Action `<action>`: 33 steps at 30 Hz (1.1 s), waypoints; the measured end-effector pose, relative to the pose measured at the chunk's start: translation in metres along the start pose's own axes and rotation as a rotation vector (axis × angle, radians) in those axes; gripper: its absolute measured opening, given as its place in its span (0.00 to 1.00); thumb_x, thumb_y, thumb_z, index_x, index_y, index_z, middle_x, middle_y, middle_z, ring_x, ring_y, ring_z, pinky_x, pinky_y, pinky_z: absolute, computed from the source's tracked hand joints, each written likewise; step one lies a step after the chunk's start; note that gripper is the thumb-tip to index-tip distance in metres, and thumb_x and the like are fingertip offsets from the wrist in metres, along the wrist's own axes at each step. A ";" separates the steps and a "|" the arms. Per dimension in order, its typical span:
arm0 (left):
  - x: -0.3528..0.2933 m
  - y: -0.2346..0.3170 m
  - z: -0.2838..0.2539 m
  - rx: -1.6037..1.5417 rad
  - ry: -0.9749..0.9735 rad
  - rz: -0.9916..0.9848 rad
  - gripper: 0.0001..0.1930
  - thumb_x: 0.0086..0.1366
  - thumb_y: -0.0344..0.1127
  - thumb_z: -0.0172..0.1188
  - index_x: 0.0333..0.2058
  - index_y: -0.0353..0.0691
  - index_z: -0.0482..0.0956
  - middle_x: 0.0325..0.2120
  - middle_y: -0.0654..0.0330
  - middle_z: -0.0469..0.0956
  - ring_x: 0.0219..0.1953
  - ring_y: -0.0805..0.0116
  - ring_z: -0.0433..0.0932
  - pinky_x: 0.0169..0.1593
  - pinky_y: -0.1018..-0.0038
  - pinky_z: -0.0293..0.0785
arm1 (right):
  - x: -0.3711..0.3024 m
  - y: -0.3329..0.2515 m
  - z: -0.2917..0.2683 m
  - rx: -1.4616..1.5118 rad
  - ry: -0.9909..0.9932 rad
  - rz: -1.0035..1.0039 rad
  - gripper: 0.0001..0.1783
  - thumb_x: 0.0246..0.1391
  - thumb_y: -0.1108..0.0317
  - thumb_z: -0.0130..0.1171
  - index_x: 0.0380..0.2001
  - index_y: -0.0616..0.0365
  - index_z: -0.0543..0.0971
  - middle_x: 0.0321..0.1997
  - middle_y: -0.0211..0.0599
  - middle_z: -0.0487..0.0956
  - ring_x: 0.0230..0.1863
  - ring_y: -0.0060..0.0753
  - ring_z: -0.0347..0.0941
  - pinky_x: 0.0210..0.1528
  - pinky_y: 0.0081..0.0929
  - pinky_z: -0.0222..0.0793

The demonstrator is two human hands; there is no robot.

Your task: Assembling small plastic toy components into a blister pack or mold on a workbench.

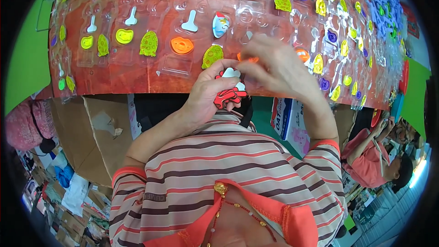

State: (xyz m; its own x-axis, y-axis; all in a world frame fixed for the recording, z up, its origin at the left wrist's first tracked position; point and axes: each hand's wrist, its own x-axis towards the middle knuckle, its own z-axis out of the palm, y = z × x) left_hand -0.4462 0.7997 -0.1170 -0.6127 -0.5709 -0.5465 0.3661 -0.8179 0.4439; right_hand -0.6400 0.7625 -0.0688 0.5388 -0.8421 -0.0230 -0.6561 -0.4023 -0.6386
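Observation:
My left hand point(200, 92) is closed around a small stack of flat red-and-white hand-shaped pieces point(231, 95), its thumb across the top. It hovers at the table's near edge. Just to the right, my right hand point(280, 66) is raised over the transparent blister trays point(178, 61), its fingers bent and blurred by motion; whether they hold anything I cannot make out. Partly behind those fingers lies an orange piece point(247, 58). Nearest to my left hand is a yellow-green patterned oval piece point(213, 56). Farther back lies a blue-and-white piece point(220, 25) with a red top.
Rows of trays on the reddish-brown table point(137, 75) hold orange, yellow and purple pacifier-shaped pieces and white paddle-shaped ones. A heap of blue-purple items point(385, 11) sits far right. Cardboard point(77, 132) stands below the left edge. Another person point(372, 160) works at the right.

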 end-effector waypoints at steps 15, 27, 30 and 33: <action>0.001 -0.011 0.004 -0.042 -0.063 -0.010 0.12 0.65 0.33 0.52 0.46 0.36 0.70 0.27 0.59 0.77 0.19 0.73 0.76 0.17 0.82 0.70 | -0.025 -0.001 0.030 0.299 0.207 0.212 0.07 0.48 0.69 0.57 0.27 0.63 0.75 0.27 0.40 0.73 0.28 0.40 0.72 0.31 0.33 0.67; 0.019 -0.015 0.015 0.017 -0.011 -0.023 0.10 0.65 0.34 0.51 0.43 0.37 0.72 0.27 0.57 0.79 0.19 0.71 0.78 0.16 0.80 0.72 | -0.047 0.004 0.034 0.409 0.263 0.330 0.15 0.51 0.63 0.60 0.35 0.63 0.74 0.32 0.41 0.73 0.31 0.35 0.75 0.32 0.29 0.70; 0.020 -0.018 0.011 0.123 -0.087 -0.093 0.10 0.65 0.35 0.51 0.42 0.38 0.73 0.28 0.57 0.79 0.18 0.73 0.77 0.18 0.83 0.71 | -0.051 0.010 0.040 0.439 0.318 0.325 0.14 0.51 0.64 0.60 0.35 0.63 0.74 0.32 0.41 0.73 0.29 0.35 0.74 0.31 0.29 0.70; 0.012 -0.018 0.012 0.125 -0.055 -0.175 0.13 0.64 0.34 0.52 0.45 0.33 0.72 0.30 0.53 0.79 0.23 0.71 0.79 0.20 0.80 0.74 | -0.051 0.017 0.034 0.438 0.328 0.296 0.12 0.51 0.66 0.60 0.35 0.63 0.74 0.32 0.41 0.73 0.28 0.36 0.74 0.29 0.28 0.69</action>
State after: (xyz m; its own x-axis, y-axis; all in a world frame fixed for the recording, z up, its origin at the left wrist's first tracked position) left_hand -0.4684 0.8084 -0.1230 -0.6977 -0.4135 -0.5850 0.1634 -0.8869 0.4320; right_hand -0.6607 0.8110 -0.1042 0.1308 -0.9899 -0.0542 -0.4375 -0.0086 -0.8992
